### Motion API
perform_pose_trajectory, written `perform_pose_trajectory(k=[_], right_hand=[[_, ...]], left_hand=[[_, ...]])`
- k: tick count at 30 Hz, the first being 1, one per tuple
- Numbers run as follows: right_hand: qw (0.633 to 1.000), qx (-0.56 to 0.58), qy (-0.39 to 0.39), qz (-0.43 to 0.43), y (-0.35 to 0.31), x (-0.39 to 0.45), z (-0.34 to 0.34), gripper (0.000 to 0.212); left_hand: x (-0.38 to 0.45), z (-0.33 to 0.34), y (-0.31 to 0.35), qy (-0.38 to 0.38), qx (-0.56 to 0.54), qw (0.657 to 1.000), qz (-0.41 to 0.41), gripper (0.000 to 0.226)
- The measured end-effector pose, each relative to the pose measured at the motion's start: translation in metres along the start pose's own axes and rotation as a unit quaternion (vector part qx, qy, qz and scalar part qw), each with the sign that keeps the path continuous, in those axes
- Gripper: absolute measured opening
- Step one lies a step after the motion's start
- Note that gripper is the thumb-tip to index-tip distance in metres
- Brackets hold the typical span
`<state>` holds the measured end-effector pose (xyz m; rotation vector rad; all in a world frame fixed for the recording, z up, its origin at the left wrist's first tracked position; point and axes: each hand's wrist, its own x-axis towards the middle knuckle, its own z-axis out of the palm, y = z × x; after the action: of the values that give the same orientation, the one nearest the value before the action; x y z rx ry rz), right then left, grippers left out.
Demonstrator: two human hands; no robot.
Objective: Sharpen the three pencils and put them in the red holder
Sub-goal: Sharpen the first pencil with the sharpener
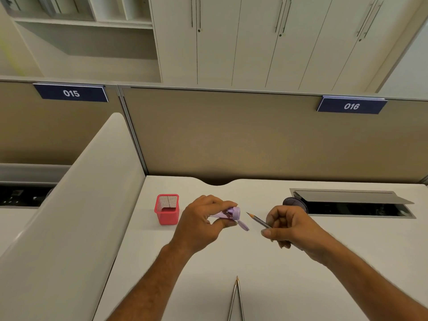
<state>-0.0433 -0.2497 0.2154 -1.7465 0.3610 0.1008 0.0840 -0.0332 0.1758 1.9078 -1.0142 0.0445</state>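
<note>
My left hand [203, 222] grips a lilac pencil sharpener [232, 215] with a small flap hanging below it. My right hand [290, 227] holds a grey pencil [258, 220] whose pointed tip aims left at the sharpener, a short gap apart. Two more pencils [236, 300] lie side by side on the white desk [289, 283] near the front edge, tips pointing away from me. The red mesh holder [167, 209] stands on the desk to the left of my left hand and looks empty.
A dark round object [295, 202] sits behind my right hand. An open cable hatch [352, 205] with a raised grey lid lies at the back right. A beige partition [254, 135] backs the desk, and a white divider [81, 216] borders its left side.
</note>
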Motion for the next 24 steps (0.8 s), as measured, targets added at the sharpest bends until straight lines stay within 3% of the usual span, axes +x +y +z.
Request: perform_pose_trajectory(k=[9,13,16,19,24], right_hand=[[0.997,0.041,0.067,-0.003,0.017,0.003,0.009,0.019],[0.988,0.062,0.142,-0.017,0.031,0.005,0.017,0.031],[0.980,0.083,0.178,-0.027,0.040,0.006,0.023,0.027],[0.978,0.041,0.202,-0.040,0.048,0.010,0.032,0.013],[0.969,-0.059,0.234,-0.046,0.060,0.028,0.042,0.019]], left_hand=[[-0.004,0.006,-0.004,0.002,-0.019,1.000,-0.019,0.033],[-0.007,0.010,-0.004,0.007,-0.027,0.999,-0.029,0.030],[-0.010,0.014,-0.007,0.009,-0.037,0.998,-0.051,0.029],[-0.015,0.017,-0.011,0.009,-0.058,0.995,-0.079,0.028],[-0.025,0.018,-0.022,0.011,-0.118,0.986,-0.120,0.025]])
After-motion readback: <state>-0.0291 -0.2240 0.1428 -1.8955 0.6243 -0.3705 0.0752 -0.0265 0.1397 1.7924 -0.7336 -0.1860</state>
